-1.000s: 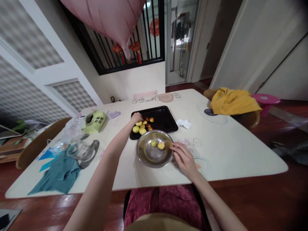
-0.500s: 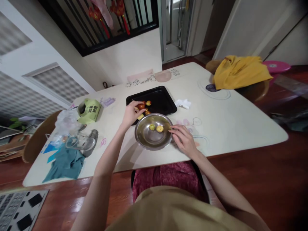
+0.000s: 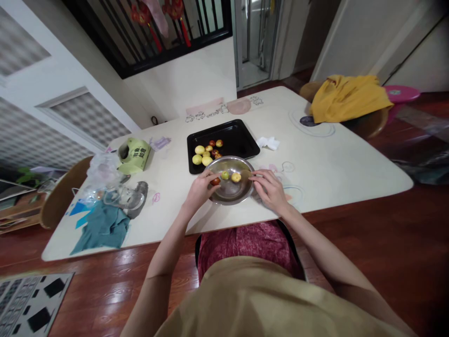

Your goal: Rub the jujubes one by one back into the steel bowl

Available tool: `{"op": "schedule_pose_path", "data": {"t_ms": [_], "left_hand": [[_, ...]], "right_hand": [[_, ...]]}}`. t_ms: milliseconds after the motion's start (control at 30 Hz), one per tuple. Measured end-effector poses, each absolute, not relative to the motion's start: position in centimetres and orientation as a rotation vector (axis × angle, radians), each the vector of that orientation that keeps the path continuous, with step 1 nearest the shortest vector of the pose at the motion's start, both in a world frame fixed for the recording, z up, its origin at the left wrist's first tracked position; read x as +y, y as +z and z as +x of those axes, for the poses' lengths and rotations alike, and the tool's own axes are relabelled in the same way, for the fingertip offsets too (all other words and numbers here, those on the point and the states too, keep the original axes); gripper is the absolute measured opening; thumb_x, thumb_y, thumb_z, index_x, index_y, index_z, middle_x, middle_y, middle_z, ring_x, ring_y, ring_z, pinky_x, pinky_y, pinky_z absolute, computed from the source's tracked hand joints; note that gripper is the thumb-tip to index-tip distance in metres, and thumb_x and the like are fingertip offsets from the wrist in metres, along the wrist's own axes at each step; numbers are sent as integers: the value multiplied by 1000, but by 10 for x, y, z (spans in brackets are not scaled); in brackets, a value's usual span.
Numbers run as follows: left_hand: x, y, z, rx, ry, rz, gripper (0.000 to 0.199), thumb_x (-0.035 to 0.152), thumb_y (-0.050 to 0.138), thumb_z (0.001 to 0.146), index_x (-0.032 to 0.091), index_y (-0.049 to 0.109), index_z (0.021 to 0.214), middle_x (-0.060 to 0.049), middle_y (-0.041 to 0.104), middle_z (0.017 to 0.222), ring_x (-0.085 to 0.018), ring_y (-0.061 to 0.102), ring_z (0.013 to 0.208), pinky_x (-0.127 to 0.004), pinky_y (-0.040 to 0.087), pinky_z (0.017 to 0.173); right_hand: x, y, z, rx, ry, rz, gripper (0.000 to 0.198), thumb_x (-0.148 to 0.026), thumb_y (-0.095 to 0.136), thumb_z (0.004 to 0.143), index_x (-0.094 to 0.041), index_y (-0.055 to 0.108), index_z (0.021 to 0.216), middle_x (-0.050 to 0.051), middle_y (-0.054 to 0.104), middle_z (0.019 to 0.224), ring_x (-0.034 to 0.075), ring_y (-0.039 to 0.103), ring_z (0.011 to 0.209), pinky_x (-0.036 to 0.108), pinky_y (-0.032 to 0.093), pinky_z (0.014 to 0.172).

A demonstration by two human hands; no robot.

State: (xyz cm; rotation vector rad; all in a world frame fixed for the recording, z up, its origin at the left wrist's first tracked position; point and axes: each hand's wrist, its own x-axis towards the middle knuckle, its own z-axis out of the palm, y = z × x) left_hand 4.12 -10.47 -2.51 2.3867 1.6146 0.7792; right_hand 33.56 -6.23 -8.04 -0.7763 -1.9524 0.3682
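My left hand (image 3: 202, 188) pinches a reddish-brown jujube (image 3: 215, 181) at the left side of the steel bowl (image 3: 231, 196), just inside its rim. Two yellow-green jujubes (image 3: 235, 177) lie in the bowl. On the right, my right hand (image 3: 270, 188) has its fingers closed on the bowl's rim. Behind the bowl is a black baking tray (image 3: 240, 135), partly covered by the bowl's far edge. Several yellow-green and red-brown jujubes (image 3: 206, 149) are gathered on the tray's left half.
A crumpled white tissue (image 3: 268, 142) lies right of the tray. Left on the white table (image 3: 336, 168) are a green paper bag (image 3: 136, 154), a clear jug (image 3: 122, 196), plastic bags (image 3: 103, 171) and a teal cloth (image 3: 104, 227). Yellow cloth (image 3: 351, 98) drapes a chair at the right.
My left hand has come back from the tray to the bowl's left side with a red-brown jujube. My right hand stays at the bowl's rim.
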Motion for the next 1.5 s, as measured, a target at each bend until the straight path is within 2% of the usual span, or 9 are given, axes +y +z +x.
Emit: {"op": "schedule_pose_path", "data": {"t_ms": [167, 367, 633, 867, 1000, 1333, 1500], "left_hand": [[-102, -25, 46, 1627, 746, 2408, 38, 8, 72, 93, 22, 71, 128, -9, 70, 124, -24, 74, 103, -41, 64, 94], [-103, -21, 48, 1659, 649, 2385, 33, 8, 76, 88, 20, 66, 117, -9, 73, 111, -26, 74, 94, -41, 63, 86], [-96, -11, 51, 1584, 438, 2430, 20, 9, 73, 87, 21, 74, 103, -8, 73, 110, -26, 73, 96, -38, 61, 87], [-100, -3, 67, 1819, 230, 2302, 22, 18, 74, 91, 19, 67, 112, -7, 75, 104, -26, 72, 90, -34, 55, 77], [-100, 0, 71, 1857, 166, 2265, 21, 18, 75, 92, 20, 67, 111, -6, 76, 104, -25, 72, 90, -33, 52, 75], [-102, -5, 64, 1806, 339, 2301, 21, 21, 82, 88, 21, 70, 106, -5, 77, 102, -24, 73, 91, -33, 56, 78], [-87, 9, 47, 1745, 676, 2308, 14, 23, 77, 92, 20, 69, 104, -6, 75, 102, -22, 72, 91, -32, 59, 80]], "right_hand": [[-63, -79, 336, -1966, 350, -797, 29, -30, 48, 108, -25, 77, 112, 13, 76, 119, 31, 69, 113, 56, 58, 99], [-63, -80, 337, -1972, 347, -751, 27, -29, 50, 108, -23, 76, 113, 14, 76, 121, 31, 69, 115, 55, 58, 99], [-62, -81, 336, -1958, 311, -720, 26, -26, 51, 108, -23, 76, 113, 13, 75, 121, 30, 69, 114, 53, 58, 99], [-60, -86, 335, -1933, 249, -683, 23, -25, 54, 108, -23, 76, 114, 12, 76, 120, 30, 69, 111, 52, 60, 95], [-59, -86, 335, -1937, 243, -674, 23, -23, 54, 107, -24, 76, 114, 12, 76, 120, 30, 70, 112, 53, 61, 95], [-60, -85, 335, -1943, 225, -679, 22, -22, 54, 107, -24, 76, 114, 12, 76, 120, 30, 69, 111, 52, 61, 94], [-60, -85, 334, -1936, 209, -666, 22, -21, 54, 107, -23, 75, 113, 12, 76, 119, 29, 69, 110, 51, 61, 93]]}}
